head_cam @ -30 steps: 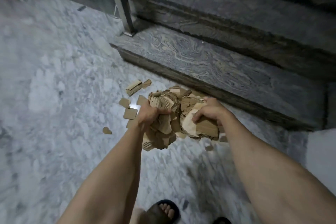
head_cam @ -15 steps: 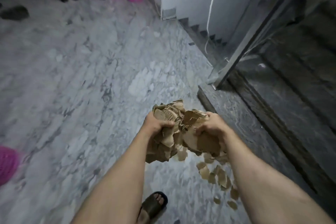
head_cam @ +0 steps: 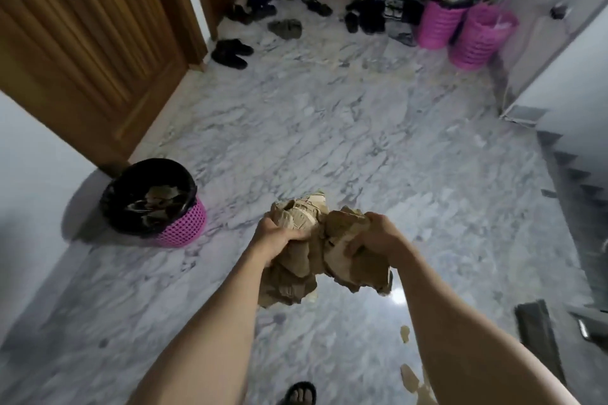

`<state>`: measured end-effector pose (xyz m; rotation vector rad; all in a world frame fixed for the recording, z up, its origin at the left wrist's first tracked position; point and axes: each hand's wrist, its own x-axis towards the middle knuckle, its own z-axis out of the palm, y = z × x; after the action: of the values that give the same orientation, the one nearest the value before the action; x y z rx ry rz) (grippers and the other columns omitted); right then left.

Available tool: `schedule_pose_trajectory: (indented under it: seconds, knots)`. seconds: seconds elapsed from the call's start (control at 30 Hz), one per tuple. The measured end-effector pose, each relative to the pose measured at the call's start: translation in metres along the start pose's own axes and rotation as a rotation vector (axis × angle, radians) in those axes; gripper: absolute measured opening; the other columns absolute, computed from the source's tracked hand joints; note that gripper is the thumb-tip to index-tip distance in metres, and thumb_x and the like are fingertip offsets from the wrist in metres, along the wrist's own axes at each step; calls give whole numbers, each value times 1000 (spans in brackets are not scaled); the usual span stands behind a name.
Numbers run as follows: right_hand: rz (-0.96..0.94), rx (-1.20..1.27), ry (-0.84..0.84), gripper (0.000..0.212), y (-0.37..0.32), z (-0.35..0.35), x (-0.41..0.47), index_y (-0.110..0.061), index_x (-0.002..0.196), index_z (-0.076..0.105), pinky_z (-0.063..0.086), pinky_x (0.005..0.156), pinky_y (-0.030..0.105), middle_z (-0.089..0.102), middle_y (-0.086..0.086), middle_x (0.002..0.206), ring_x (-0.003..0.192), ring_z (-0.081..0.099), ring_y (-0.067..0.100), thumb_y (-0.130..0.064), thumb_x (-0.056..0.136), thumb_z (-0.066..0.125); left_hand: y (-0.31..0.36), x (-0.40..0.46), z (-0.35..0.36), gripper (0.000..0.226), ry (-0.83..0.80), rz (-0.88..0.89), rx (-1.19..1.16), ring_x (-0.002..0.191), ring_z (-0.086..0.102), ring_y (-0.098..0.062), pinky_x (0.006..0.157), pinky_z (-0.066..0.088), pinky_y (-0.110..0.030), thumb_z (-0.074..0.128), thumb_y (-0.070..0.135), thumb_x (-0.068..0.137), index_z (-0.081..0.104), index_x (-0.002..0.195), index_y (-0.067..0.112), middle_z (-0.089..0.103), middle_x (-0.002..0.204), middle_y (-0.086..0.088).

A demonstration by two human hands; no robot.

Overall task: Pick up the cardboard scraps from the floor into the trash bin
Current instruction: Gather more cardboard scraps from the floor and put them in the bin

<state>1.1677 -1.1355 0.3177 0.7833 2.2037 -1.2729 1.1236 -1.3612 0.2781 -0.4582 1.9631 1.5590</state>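
Note:
A big bundle of brown cardboard scraps [head_cam: 312, 253] is held in the air at the middle of the view. My left hand [head_cam: 274, 235] grips its left side and my right hand [head_cam: 378, 237] grips its right side. The trash bin [head_cam: 184, 227], a pink mesh basket lined with a black bag, stands on the floor to the left by the wall; cardboard pieces lie inside it. A few loose scraps [head_cam: 411, 378] lie on the marble floor under my right forearm.
A wooden door [head_cam: 82, 52] is at the left behind the bin. Several shoes [head_cam: 230, 51] and a shoe rack are at the far wall, with two more pink baskets [head_cam: 477, 36] at the far right. Dark stair steps [head_cam: 572, 174] run along the right. My sandalled foot [head_cam: 299, 393] is below.
I have turned left from the dark step, carrying the bundle in both hands. Some scraps fell from it to the floor. The trash bin has come into view at the left.

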Motion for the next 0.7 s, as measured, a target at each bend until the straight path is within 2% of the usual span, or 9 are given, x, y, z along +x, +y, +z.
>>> schedule_pose_trajectory:
  seconds: [0.07,0.13,0.23,0.3,0.37,0.47,0.53,0.6,0.7]
  knots:
    - [-66,-65,-42,54,-46,28,27,-13,92,68,60,77,40,73,7,90,88,70,27,-15,42,88,7,22,-48,83,56,11,-54,98,69,-22,84,59,-36,96,40,42,62,116,23,72,107,0]
    - [-112,-126,-102,48,-88,55,49,-14,89,69,59,77,41,74,8,92,89,69,27,-16,44,86,13,40,-91,63,75,18,-89,97,73,-26,82,61,-43,92,34,57,66,113,21,74,109,-7]
    - [-189,-197,-166,61,-140,94,88,-12,89,69,59,76,47,74,10,90,88,70,30,-29,31,81,32,54,-145,31,135,24,-107,94,69,-24,78,54,-34,79,14,81,62,107,14,70,102,-5]
    - [-213,-221,-204,71,-169,121,125,-15,90,68,59,75,49,73,8,90,89,70,30,-38,23,73,45,66,-176,50,176,26,-169,89,65,-21,74,52,-26,85,10,67,56,107,11,66,96,-2]
    - [-246,-265,-253,73,-201,146,159,-17,96,69,58,79,48,73,7,95,93,69,29,-40,27,70,51,86,-208,65,196,21,-201,91,70,-24,70,54,-23,91,10,53,63,110,3,73,102,-13]
    - [-279,-325,-321,73,-256,187,197,-19,108,68,57,84,47,71,7,104,98,66,30,-39,37,72,55,123,-257,47,263,-34,-220,95,72,-23,84,56,-38,92,7,57,74,100,11,77,101,-8]
    - [-312,-360,-346,67,-283,218,222,-19,107,68,57,85,47,69,7,105,98,66,29,-41,44,72,55,146,-287,53,343,-85,-274,94,73,-23,89,56,-40,96,10,51,74,99,16,77,99,-4]
    - [-310,-393,-362,64,-308,252,245,-19,105,68,57,85,47,69,8,104,99,65,30,-43,45,70,52,169,-316,58,372,-78,-281,91,74,-22,81,56,-33,95,6,53,71,106,13,77,99,-4]
    - [-303,-443,-391,72,-338,311,280,-17,111,65,56,84,41,67,10,112,102,63,31,-42,44,70,44,206,-365,44,395,-85,-326,76,74,-5,66,52,-20,86,-8,64,69,98,12,77,86,4]
